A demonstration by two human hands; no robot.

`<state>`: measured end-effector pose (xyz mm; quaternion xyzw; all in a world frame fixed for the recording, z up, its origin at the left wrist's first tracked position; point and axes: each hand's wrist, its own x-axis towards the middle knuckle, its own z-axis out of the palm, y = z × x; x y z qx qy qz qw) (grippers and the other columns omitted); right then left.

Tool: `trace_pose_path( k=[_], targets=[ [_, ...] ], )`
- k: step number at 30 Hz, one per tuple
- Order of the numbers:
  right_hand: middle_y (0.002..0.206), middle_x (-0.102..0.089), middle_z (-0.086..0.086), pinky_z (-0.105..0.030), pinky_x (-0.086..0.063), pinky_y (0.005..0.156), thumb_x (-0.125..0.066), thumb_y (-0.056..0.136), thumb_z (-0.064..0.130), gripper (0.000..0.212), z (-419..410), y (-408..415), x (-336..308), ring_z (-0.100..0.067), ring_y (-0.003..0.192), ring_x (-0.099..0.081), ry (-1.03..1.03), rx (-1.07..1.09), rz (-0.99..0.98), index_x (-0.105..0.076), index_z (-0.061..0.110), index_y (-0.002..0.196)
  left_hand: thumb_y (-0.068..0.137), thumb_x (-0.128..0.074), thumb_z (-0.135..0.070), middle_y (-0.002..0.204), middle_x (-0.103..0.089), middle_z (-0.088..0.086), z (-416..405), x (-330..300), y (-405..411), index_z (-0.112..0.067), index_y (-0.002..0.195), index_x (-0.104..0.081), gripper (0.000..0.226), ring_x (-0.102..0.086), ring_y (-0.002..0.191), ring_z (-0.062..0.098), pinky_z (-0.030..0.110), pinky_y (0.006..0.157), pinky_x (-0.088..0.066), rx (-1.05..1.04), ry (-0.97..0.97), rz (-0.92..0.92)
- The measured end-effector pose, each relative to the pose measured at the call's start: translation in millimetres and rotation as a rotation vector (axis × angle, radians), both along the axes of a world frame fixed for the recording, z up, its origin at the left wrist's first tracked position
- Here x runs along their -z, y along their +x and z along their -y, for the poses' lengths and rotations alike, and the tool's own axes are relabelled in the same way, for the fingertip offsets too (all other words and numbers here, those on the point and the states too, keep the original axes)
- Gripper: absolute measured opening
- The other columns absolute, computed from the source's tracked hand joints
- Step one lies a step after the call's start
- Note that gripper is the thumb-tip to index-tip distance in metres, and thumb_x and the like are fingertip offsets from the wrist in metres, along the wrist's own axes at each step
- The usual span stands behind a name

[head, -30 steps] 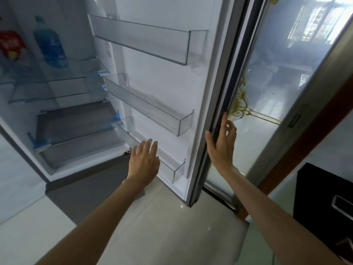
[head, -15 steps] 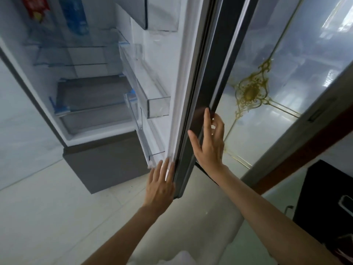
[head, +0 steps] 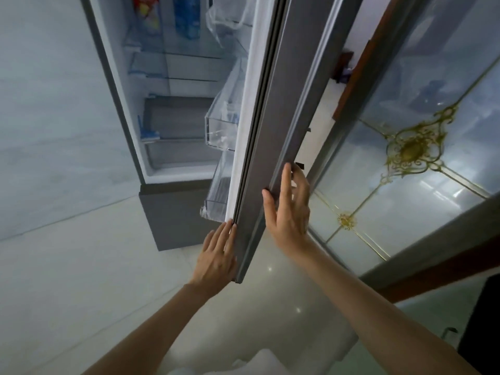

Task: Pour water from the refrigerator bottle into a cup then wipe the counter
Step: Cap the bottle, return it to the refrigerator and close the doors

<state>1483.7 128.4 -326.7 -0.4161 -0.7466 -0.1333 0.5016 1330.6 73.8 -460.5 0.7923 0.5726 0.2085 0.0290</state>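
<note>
The refrigerator door (head: 273,125) stands partly open, seen nearly edge-on. My left hand (head: 217,255) lies flat with straight fingers against the door's inner edge near its bottom corner. My right hand (head: 288,209) rests on the door's outer face, fingers straight and spread. Inside the refrigerator (head: 173,109) a blue-labelled bottle (head: 186,17) stands on the top shelf beside a red packet (head: 146,9). No cup or cloth is in view.
Clear door bins (head: 221,125) line the door's inside. A glass panel with gold ornament (head: 411,150) stands to the right, close behind the door. A dark object (head: 484,320) sits at lower right. Pale tiled floor (head: 81,280) spreads below.
The door has swung towards the refrigerator body, narrowing the gap. My left hand moved from the open interior onto the door's inner edge. My right hand stayed on the outer face.
</note>
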Motion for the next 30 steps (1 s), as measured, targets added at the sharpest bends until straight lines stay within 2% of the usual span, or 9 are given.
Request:
trace_pose_path(
  k=[3, 9, 13, 16, 18, 20, 21, 23, 30],
  targets=[
    [0.139, -0.031, -0.014, -0.036, -0.057, 0.081, -0.056, 0.094, 0.024, 0.065, -1.1, -39.3, -0.7, -0.028, 0.112, -0.052, -0.012, 0.001, 0.003, -0.017, 0.017, 0.146, 0.084, -0.063, -0.022, 0.151, -0.033, 0.015, -6.3, -0.1, -43.0, 0.0, 0.143, -0.035, 0.069, -0.032, 0.139, 0.03, 0.043, 0.114, -0.026, -0.004, -0.004, -0.061],
    [0.14, -0.029, -0.015, -0.034, -0.056, 0.085, -0.055, 0.095, 0.023, 0.063, -5.9, -131.9, -0.4, -0.028, 0.117, -0.048, -0.03, 0.131, 0.03, -0.02, 0.013, 0.145, 0.088, -0.057, -0.027, 0.148, -0.04, 0.014, -25.3, -15.6, -139.0, -0.003, 0.143, -0.035, 0.064, -0.039, 0.135, 0.032, 0.049, 0.108, -0.037, 0.052, -0.036, -0.232],
    [0.139, -0.029, -0.015, -0.039, -0.057, 0.083, -0.054, 0.095, 0.027, 0.063, -21.8, -185.3, -3.2, -0.032, 0.113, -0.055, -0.026, 0.176, 0.055, -0.019, 0.016, 0.147, 0.077, -0.07, -0.029, 0.14, -0.048, 0.015, -49.5, -34.2, -198.2, -0.005, 0.141, -0.037, 0.076, -0.047, 0.128, 0.034, 0.051, 0.1, -0.044, 0.091, -0.025, -0.282],
    [0.142, -0.028, -0.017, -0.041, -0.054, 0.089, -0.051, 0.097, 0.029, 0.064, -35.4, -226.9, -4.3, -0.033, 0.119, -0.051, -0.046, 0.215, 0.059, -0.014, 0.018, 0.148, 0.068, -0.075, -0.025, 0.136, -0.051, 0.016, -72.3, -52.3, -243.3, -0.009, 0.136, -0.041, 0.078, -0.048, 0.126, 0.036, 0.052, 0.1, -0.042, 0.031, -0.017, -0.308],
    [0.144, -0.032, -0.022, -0.042, -0.052, 0.094, -0.053, 0.096, 0.027, 0.064, -45.1, -252.8, -4.2, -0.034, 0.123, -0.048, -0.065, 0.238, 0.056, -0.017, 0.015, 0.148, 0.079, -0.069, -0.026, 0.148, -0.037, 0.017, -83.7, -66.5, -272.5, -0.01, 0.144, -0.035, 0.075, -0.033, 0.138, 0.036, 0.053, 0.11, -0.027, -0.025, 0.0, -0.302],
    [0.144, -0.036, -0.027, -0.042, -0.048, 0.098, -0.056, 0.094, 0.025, 0.065, -54.8, -276.2, -5.7, -0.035, 0.126, -0.045, -0.091, 0.256, 0.058, -0.02, 0.013, 0.147, 0.093, -0.051, -0.028, 0.159, -0.01, 0.013, -99.3, -78.0, -302.1, -0.013, 0.151, -0.015, 0.069, -0.007, 0.146, 0.032, 0.048, 0.116, -0.005, -0.071, 0.012, -0.317],
    [0.144, -0.036, -0.028, -0.04, -0.045, 0.099, -0.056, 0.094, 0.025, 0.065, -59.8, -286.7, -6.6, -0.036, 0.127, -0.045, -0.105, 0.26, 0.059, -0.02, 0.012, 0.147, 0.096, -0.046, -0.028, 0.16, -0.003, 0.011, -108.8, -84.1, -316.4, -0.013, 0.152, -0.01, 0.068, -0.001, 0.147, 0.031, 0.048, 0.116, -0.001, -0.098, 0.025, -0.318],
    [0.146, -0.033, -0.028, -0.039, -0.042, 0.101, -0.057, 0.093, 0.024, 0.068, -69.1, -305.7, -8.1, -0.037, 0.129, -0.043, -0.135, 0.262, 0.058, -0.019, 0.011, 0.147, 0.096, -0.044, -0.026, 0.16, -0.001, 0.011, -129.8, -98.0, -342.9, -0.013, 0.152, -0.007, 0.068, 0.001, 0.147, 0.03, 0.048, 0.117, -0.001, -0.134, 0.063, -0.315],
    [0.15, -0.015, -0.021, -0.047, -0.044, 0.103, -0.053, 0.094, 0.029, 0.07, -104.0, -350.0, -7.3, -0.036, 0.136, -0.028, -0.143, 0.248, 0.043, -0.013, 0.013, 0.149, 0.095, -0.044, -0.025, 0.16, 0.005, 0.009, -218.9, -141.7, -399.8, -0.012, 0.152, 0.0, 0.073, 0.004, 0.147, 0.029, 0.047, 0.117, -0.002, -0.166, 0.049, -0.326]
  ],
)
